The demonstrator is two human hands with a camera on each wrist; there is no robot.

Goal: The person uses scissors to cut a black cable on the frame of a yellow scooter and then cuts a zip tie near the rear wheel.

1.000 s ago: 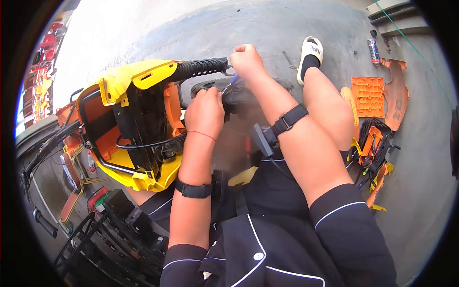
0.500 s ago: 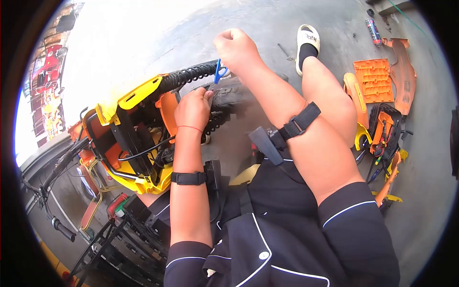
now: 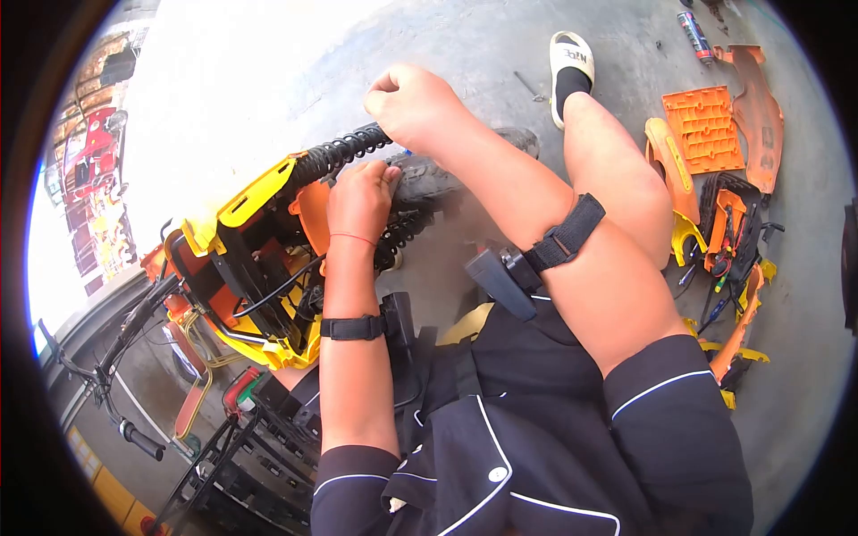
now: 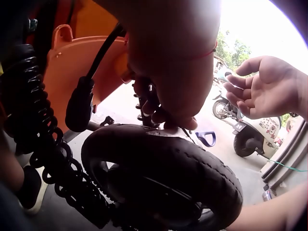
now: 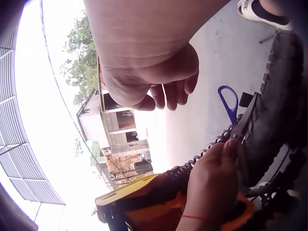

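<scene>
My left hand (image 3: 359, 198) pinches a pair of scissors near the pivot, close over the black tyre (image 4: 159, 144). The blue scissors handle (image 5: 227, 103) sticks out past the fingers, and a metal blade (image 5: 247, 117) spreads away from it along the tread. Most of the scissors is hidden behind the hands in the head view. My right hand (image 3: 414, 107) hovers above and beyond the left one, holding nothing. Its fingers are loosely bent in the left wrist view. Beside the left hand are a black coil spring (image 3: 344, 150) and the yellow body panel (image 3: 259, 192) of a small vehicle.
Orange panels (image 3: 703, 129), a spray can (image 3: 694, 37) and a tray of tools (image 3: 728, 228) lie on the floor to the right. Handlebars (image 3: 121, 393) and a black rack (image 3: 237, 464) are at the left. One foot in a white slipper (image 3: 572, 58) is ahead.
My right hand has moved up and left relative to the left hand, away from the blue scissors handle. The left hand stays by the tyre. The head view has shifted slightly.
</scene>
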